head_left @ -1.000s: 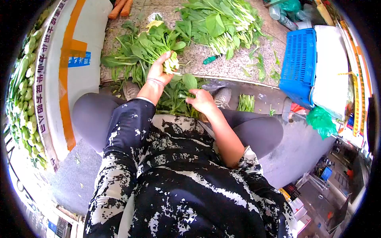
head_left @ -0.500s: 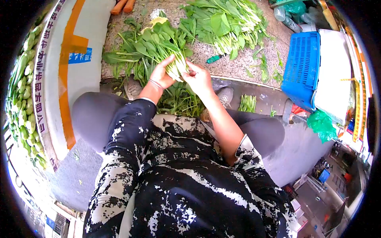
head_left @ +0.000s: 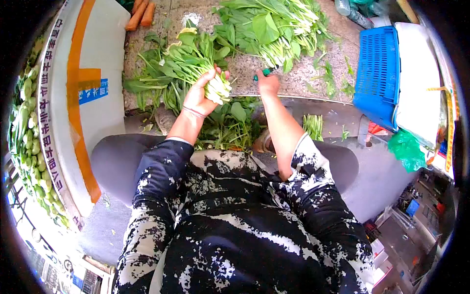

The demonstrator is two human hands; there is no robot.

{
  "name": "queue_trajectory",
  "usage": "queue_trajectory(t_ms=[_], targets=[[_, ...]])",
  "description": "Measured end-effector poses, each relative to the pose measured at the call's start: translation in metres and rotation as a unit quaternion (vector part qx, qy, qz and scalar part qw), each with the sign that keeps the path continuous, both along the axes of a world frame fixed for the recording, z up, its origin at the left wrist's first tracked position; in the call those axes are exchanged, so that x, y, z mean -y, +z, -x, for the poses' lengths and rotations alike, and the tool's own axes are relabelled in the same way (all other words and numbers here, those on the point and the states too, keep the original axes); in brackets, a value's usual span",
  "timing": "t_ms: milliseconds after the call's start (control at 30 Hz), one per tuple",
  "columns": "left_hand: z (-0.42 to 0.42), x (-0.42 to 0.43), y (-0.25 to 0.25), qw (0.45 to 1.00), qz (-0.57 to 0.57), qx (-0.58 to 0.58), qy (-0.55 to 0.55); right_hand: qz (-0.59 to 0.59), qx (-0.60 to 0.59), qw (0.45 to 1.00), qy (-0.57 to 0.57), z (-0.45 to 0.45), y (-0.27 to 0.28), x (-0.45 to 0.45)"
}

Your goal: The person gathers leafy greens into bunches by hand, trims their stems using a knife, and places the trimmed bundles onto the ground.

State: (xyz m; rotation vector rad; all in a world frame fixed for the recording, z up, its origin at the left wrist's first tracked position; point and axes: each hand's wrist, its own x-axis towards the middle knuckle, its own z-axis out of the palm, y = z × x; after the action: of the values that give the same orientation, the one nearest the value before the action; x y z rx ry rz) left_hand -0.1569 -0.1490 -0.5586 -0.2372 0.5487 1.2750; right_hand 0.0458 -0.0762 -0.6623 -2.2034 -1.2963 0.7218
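A bunch of leafy greens (head_left: 196, 59) is in my left hand (head_left: 199, 95), its pale stem ends pointing toward me. My right hand (head_left: 268, 83) is closed round a small green-handled tool (head_left: 265, 72) at the front edge of the stone surface (head_left: 245, 83). Behind it lies a large pile of greens (head_left: 274, 29) with pale stems. More loose leaves (head_left: 147, 83) lie left of the held bunch. Below my hands, between my legs, is another heap of greens (head_left: 227, 125).
Carrots (head_left: 141, 14) lie at the back left beside a white foam box (head_left: 103, 54). A blue crate (head_left: 377, 73) stands at the right, with a green plastic bag (head_left: 406, 149) below it. Cut stems (head_left: 313, 126) lie beyond my right knee.
My right hand has left the stem ends of the bunch, moved right and taken hold of the green-handled tool. My left hand still holds the bunch.
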Motion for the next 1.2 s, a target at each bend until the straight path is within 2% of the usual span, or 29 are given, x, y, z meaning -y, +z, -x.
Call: queue_trajectory(t_ms=[33,100,167,200,233,267,300,367,433,500,533,567,633,733,933,1100,1200], targets=[[-0.002,-0.002,0.005,1.0,0.0,-0.005,-0.001,0.045,0.028,0.998,0.013,-0.007,-0.015,-0.006],[-0.003,-0.004,0.016,0.999,-0.022,0.042,0.014,0.057,-0.007,0.998,-0.018,-0.009,-0.026,-0.01],[-0.004,-0.009,0.023,0.998,-0.045,0.048,0.004,0.126,-0.057,0.99,-0.042,-0.008,-0.01,-0.009],[-0.005,-0.012,0.024,0.998,-0.024,0.045,0.022,0.125,-0.153,0.976,-0.095,-0.003,-0.009,-0.002],[-0.006,-0.015,0.025,0.998,-0.003,0.043,0.039,0.121,-0.156,0.975,-0.1,-0.004,-0.006,0.001],[-0.006,-0.016,0.025,0.998,0.003,0.054,0.033,0.202,-0.307,0.916,-0.161,-0.007,-0.002,0.011],[-0.006,-0.017,0.027,0.998,0.0,0.052,0.027,0.275,-0.448,0.823,-0.215,-0.004,0.017,0.024],[-0.01,-0.018,0.031,0.998,0.014,0.032,0.062,0.2,-0.493,0.833,-0.15,0.015,0.069,0.057],[-0.012,-0.021,0.035,0.997,0.024,0.037,0.062,0.004,-0.444,0.895,-0.042,0.04,0.083,0.089],[-0.016,-0.024,0.036,0.996,0.025,0.036,0.079,-0.074,-0.349,0.933,0.051,0.061,0.124,0.11],[-0.018,-0.026,0.036,0.996,0.02,0.035,0.076,-0.167,-0.175,0.959,0.148,0.065,0.135,0.114],[-0.02,-0.026,0.036,0.996,0.034,0.03,0.081,-0.123,-0.117,0.972,0.164,0.068,0.147,0.119],[-0.024,-0.028,0.039,0.995,0.043,0.023,0.084,-0.126,-0.051,0.975,0.177,0.073,0.156,0.121],[-0.031,-0.028,0.045,0.993,0.084,-0.056,0.064,-0.115,-0.003,0.97,0.212,0.07,0.159,0.122],[-0.039,-0.019,0.054,0.994,0.081,-0.07,0.031,-0.065,0.0,0.974,0.216,0.065,0.17,0.124],[-0.045,-0.015,0.056,0.992,0.075,-0.097,0.04,-0.097,-0.012,0.97,0.221,0.062,0.172,0.126],[-0.047,-0.012,0.057,0.987,0.13,-0.073,0.061,-0.065,-0.023,0.973,0.221,0.063,0.174,0.123]])
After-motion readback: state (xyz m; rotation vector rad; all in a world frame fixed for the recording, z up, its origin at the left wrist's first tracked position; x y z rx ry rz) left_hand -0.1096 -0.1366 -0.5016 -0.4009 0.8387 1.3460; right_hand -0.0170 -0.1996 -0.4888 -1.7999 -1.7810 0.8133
